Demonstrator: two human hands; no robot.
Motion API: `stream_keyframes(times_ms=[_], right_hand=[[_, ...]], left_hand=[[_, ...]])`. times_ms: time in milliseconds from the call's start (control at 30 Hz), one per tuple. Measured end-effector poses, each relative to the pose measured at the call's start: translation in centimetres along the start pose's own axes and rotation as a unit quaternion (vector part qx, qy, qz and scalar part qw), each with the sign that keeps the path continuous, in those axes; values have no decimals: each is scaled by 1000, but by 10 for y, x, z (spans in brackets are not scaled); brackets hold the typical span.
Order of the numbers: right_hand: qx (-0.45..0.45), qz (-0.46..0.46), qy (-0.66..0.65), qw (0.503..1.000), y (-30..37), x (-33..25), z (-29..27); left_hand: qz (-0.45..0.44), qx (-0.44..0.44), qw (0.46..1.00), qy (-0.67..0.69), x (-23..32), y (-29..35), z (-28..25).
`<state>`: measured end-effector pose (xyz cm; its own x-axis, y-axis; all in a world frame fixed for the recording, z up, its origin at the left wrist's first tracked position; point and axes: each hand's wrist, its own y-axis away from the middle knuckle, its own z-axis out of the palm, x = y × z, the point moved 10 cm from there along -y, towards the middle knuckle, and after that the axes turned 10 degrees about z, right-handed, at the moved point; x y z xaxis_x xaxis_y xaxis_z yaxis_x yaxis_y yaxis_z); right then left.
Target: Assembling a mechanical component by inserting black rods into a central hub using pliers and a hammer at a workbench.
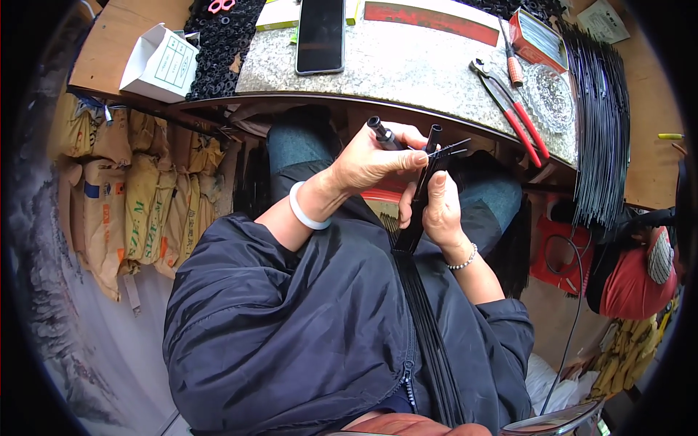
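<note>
My left hand (378, 161), with a white bangle at the wrist, is closed around a short black cylindrical tool (379, 131). Its thumb and forefinger also pinch near some thin dark rods (452, 150) whose tips stick out to the right. My right hand (441, 211), wearing a beaded bracelet, grips a black tube (430, 161) from the right, with the thumb pointing up. The tube stands tilted, its open end near my left fingertips. From below the hands a bundle of long thin black strips (429, 327) runs down across my dark jacket. Where tube and strips meet is partly hidden.
On the bench (429, 65) ahead lie a phone (321, 36), red-handled pliers (515, 116), a screwdriver (515, 69), a glass dish (545, 98) and a white box (161, 64). Dark rods (600, 123) overhang its right end. Sacks (138, 189) hang at left; another person (640, 280) is at right.
</note>
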<state>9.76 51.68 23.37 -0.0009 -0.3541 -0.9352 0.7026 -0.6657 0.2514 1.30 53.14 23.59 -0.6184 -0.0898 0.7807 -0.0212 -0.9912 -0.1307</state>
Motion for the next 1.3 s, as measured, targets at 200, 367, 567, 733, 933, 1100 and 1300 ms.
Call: stream_keyframes(times_ms=[200,367,567,733,933,1100,1300], right_hand=[[-33,-7,4,999,-1,-3,6],[-23,6,-21,1000,-3,9,-1],[-66,23,-23,997,-6,6,6],[-97,32,-40,994,-5,9,9],[-48,57,-55,996,-6,15,6],[-23,65,-40,997,-4,19,6],[-2,66,-48,997,-3,18,2]], left_hand=[[-31,29,999,-22,-1,2,-2],[-42,39,998,3,-3,0,-3],[-69,-12,997,27,7,-2,6],[-66,-24,996,-51,7,-2,-5],[12,60,996,-58,34,-16,-28],[1,4,1000,7,44,-38,15],[-62,-42,993,-92,26,-39,28]])
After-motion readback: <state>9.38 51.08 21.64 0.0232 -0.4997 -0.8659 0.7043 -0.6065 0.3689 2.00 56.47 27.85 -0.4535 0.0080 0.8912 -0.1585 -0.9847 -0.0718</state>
